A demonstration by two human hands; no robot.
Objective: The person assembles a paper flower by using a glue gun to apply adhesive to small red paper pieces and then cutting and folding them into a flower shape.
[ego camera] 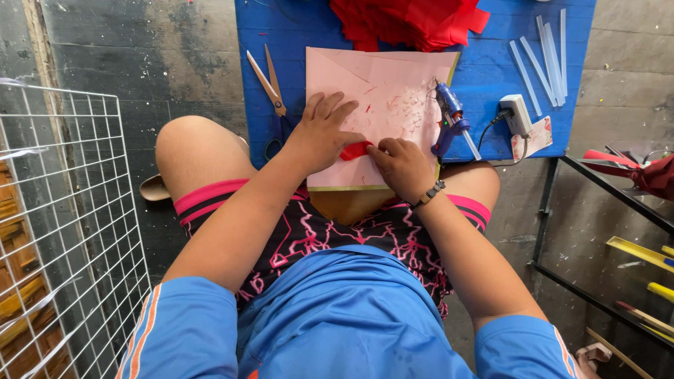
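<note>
On the pink board (379, 84), both hands' closed grips pinch a red paper piece (356, 150).

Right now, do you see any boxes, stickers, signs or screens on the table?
Small card: on the blue table's right edge under the white plug, rectangular, pale with pink-red print.
No boxes, signs or screens show.

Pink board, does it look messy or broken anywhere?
Yes. The pink board has whitish dried blobs and red flecks near the glue gun, and its near edge hangs off the blue table. Both hands, left and right, press a red piece.
</note>
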